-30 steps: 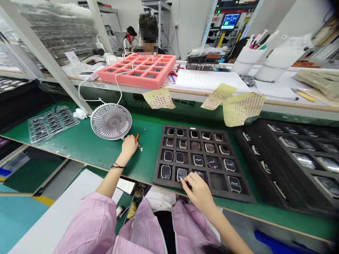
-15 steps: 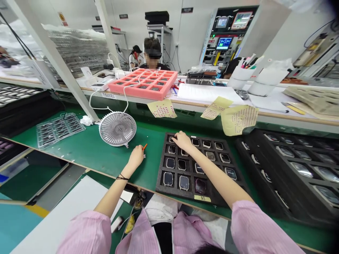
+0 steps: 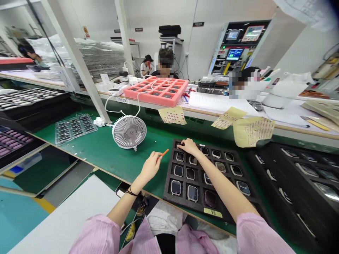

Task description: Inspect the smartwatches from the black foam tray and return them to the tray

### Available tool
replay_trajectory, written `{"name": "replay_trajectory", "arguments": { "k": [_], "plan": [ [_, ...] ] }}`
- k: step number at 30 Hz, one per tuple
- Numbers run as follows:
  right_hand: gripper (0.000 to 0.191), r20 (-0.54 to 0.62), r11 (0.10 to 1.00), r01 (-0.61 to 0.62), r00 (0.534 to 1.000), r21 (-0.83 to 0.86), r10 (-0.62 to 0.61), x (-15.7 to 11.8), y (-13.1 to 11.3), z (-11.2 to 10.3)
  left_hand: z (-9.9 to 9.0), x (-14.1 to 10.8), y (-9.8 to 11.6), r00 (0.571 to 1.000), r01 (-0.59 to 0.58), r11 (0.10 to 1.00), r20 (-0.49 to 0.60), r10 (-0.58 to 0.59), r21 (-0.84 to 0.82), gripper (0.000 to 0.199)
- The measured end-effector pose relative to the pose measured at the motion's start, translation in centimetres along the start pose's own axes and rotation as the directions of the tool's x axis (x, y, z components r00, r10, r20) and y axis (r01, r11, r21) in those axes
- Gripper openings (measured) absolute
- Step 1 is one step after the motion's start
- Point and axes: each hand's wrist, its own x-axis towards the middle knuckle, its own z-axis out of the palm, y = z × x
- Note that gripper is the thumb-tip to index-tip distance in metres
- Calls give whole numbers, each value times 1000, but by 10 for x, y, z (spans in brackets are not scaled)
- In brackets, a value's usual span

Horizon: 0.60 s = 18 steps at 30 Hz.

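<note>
My left hand pinches a small orange tool above the green bench, just left of a black foam tray. Square watch bodies with dark faces sit in the tray's compartments, one of them a watch at the near left corner. At the far left compartment my right hand has its fingers down on a watch, which they partly cover. My right forearm crosses above the tray and hides some compartments. A yellow label is stuck on the tray's near edge.
A grey fan stands left of my hands, with a clear plastic tray beyond it. More black foam trays are at the right. On the raised shelf lies a pink foam tray. People sit behind the shelf.
The view has shifted, so the scene sits further right and lower. My left hand has risen and moved toward the black tray with the orange tool. My right hand stays at the same compartment.
</note>
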Motion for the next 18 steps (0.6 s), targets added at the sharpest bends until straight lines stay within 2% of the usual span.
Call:
{"name": "replay_trajectory", "arguments": {
  "k": [3,6,9,12,15,17,18],
  "plan": [
    [30,-36,986,60,998,153,-56,-5,5,-1,1,-6,7,999,29,998,43,-26,-56,27],
    [34,-79,935,106,993,338,-84,-15,11,-2,0,-10,12,993,77,992,102,-67,-104,29],
    [44,-124,842,121,990,526,-65,-23,13,-4,-2,-11,16,988,101,978,135,-77,-181,29],
    [54,-161,723,128,987,679,-23,-33,4,-10,-4,-12,25,991,87,943,124,-50,-320,29],
    [51,-127,535,117,992,837,-18,-52,-17,-21,-7,-13,38,993,95,864,114,-44,-494,33],
    [40,15,216,-5,999,976,-46,-70,-36,-29,-9,-13,50,985,156,760,155,-73,-631,37],
    [35,79,108,-71,994,992,-75,-79,-45,-33,-9,-13,56,980,187,694,180,-84,-695,38]
  ]
}}
